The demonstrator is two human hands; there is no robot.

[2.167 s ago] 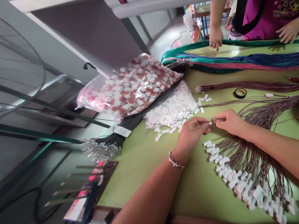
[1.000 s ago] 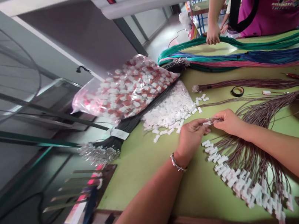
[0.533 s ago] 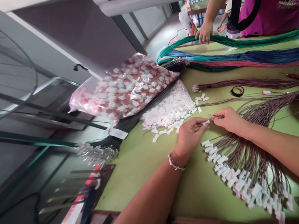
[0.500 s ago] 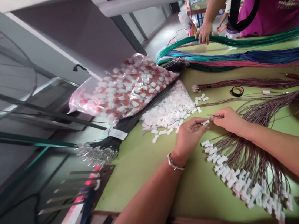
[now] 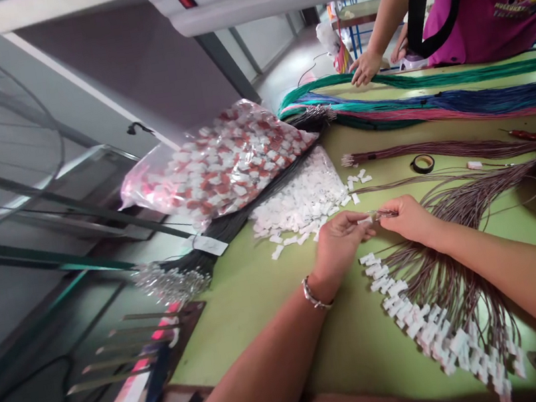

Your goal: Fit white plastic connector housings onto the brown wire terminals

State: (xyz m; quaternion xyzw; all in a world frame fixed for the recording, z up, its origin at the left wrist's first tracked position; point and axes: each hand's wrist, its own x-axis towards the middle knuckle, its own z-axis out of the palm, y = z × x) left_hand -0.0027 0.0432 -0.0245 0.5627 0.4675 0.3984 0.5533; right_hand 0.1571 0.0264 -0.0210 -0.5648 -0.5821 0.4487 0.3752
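Note:
My left hand (image 5: 342, 240) pinches a small white connector housing (image 5: 365, 220) between thumb and fingertips. Just to its right, my right hand (image 5: 406, 217) is closed on several thin brown wires (image 5: 386, 213), whose tips point at the housing. Whether a tip is inside the housing is too small to tell. Below my hands, brown wires ending in white connectors (image 5: 417, 320) fan out over the green table (image 5: 246, 325). Beyond my left hand lies a pile of loose white housings (image 5: 298, 203), partly in a clear bag.
A large clear bag of white and brown pieces (image 5: 222, 161) lies behind the pile. Black tape (image 5: 423, 164), a screwdriver (image 5: 525, 135) and brown wire bundles are at right. Across the table, a co-worker's hand (image 5: 366, 68) is over green wires (image 5: 470, 72). Metal prongs (image 5: 123, 347) stand at left.
The white housing and the wire tips are closer together, my hands still pinching. The co-worker's hand has loosened over the green wires, which lie lower. The view has shifted slightly.

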